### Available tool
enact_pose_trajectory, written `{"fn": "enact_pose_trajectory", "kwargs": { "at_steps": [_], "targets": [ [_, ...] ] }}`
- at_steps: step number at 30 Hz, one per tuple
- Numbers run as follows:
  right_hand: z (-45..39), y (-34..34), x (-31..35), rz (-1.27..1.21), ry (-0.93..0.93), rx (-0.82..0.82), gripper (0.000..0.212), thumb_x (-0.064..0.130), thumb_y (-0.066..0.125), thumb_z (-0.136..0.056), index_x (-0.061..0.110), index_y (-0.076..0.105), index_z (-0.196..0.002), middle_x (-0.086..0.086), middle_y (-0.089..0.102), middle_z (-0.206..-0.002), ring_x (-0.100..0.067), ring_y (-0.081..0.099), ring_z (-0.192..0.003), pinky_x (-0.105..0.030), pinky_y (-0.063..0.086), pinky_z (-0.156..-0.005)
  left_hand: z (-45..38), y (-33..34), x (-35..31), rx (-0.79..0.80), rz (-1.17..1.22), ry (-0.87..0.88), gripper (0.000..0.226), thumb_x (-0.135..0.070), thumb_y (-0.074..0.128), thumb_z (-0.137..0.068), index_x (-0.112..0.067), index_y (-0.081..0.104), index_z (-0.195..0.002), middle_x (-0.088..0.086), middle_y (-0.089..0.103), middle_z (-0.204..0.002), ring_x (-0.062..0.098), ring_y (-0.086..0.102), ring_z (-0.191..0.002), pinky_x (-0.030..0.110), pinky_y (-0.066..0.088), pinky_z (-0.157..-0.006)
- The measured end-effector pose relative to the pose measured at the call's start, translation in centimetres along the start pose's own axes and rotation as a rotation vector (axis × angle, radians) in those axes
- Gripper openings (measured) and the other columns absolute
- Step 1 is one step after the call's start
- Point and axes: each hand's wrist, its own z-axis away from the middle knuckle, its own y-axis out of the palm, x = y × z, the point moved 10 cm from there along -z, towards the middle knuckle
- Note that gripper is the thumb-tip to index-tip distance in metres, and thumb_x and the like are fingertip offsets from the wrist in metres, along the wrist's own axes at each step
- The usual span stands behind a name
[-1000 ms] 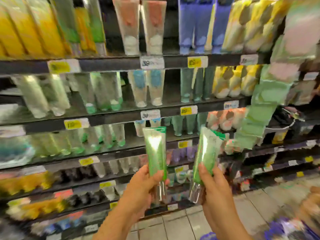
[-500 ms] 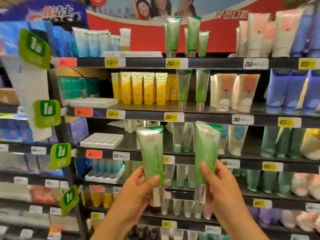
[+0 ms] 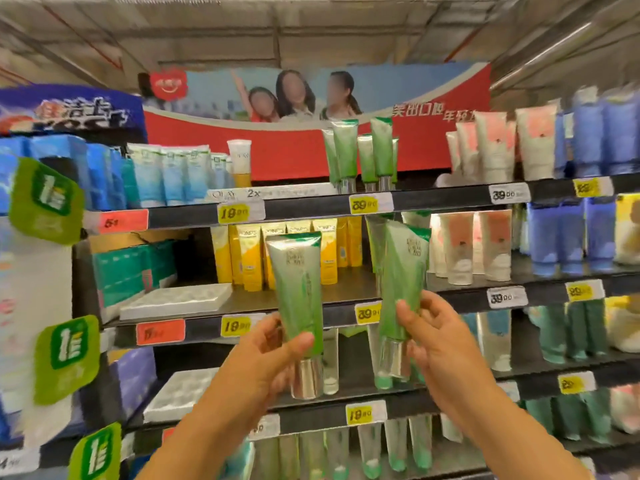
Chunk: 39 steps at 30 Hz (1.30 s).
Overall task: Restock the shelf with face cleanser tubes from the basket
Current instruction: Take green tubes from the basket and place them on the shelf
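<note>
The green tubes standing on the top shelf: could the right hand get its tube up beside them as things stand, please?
Probably yes. The right hand grips its green tube in open air before the shelves, and nothing stands between it and the green tubes on the top shelf. Whether the arm stretches that high cannot be told.

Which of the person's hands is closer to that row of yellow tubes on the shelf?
The left hand. It holds a green tube right in front of the yellow tubes; the right hand is off to their right, below them.
</note>
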Motion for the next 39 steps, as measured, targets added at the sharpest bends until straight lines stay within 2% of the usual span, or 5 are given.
{"fn": "enact_pose_trajectory", "kwargs": {
  "at_steps": [5,18,28,32,39],
  "targets": [
    [-6.6,-1.4,4.2,0.037,-0.119,-0.02,0.026,0.016,0.06,-0.081,0.015,0.057,-0.106,-0.001,0.073,-0.093,-0.015,0.069,-0.085,-0.034,0.057,-0.076,-6.3,2.0,-3.8,0.026,-0.077,0.089,0.042,-0.035,0.079,-0.048,-0.036,0.072,-0.089,-0.003,0.072,-0.102,0.013,0.069,-0.094,0.032,0.055,-0.072],
    [-25.4,-2.9,14.8,0.126,-0.351,0.095,0.042,0.023,0.068,-0.077,0.009,0.054,-0.115,-0.01,0.068,-0.107,-0.023,0.067,-0.097,-0.047,0.054,-0.086,-24.1,8.1,-14.8,-0.116,-0.215,0.436,0.048,-0.032,0.075,-0.054,-0.018,0.066,-0.099,-0.002,0.074,-0.095,0.014,0.07,-0.088,0.03,0.056,-0.069],
    [-32.0,-0.9,12.9,0.241,-0.335,0.118,0.043,0.017,0.071,-0.079,0.009,0.052,-0.117,-0.009,0.065,-0.109,-0.022,0.064,-0.1,-0.029,0.053,-0.072,-30.6,7.0,-14.2,-0.244,-0.377,0.322,0.013,-0.014,0.073,-0.075,-0.015,0.067,-0.087,0.0,0.073,-0.086,0.011,0.071,-0.08,0.029,0.056,-0.066],
    [-33.1,-0.8,11.8,0.223,-0.298,0.099,0.043,0.014,0.07,-0.079,0.007,0.052,-0.118,-0.011,0.064,-0.109,-0.023,0.063,-0.1,-0.036,0.052,-0.089,-31.6,6.9,-13.0,-0.248,-0.417,0.28,0.014,-0.014,0.072,-0.077,-0.014,0.067,-0.09,-0.002,0.072,-0.081,0.003,0.069,-0.068,0.021,0.052,-0.053],
    [-34.2,-0.7,11.0,0.3,-0.288,0.101,0.042,0.022,0.072,-0.078,0.013,0.05,-0.113,-0.007,0.063,-0.106,-0.02,0.063,-0.096,-0.028,0.051,-0.073,-32.2,6.6,-12.5,-0.274,-0.481,0.275,0.018,-0.019,0.069,-0.082,-0.014,0.065,-0.099,0.004,0.069,-0.096,0.012,0.067,-0.085,0.024,0.052,-0.059]
  ]
}}
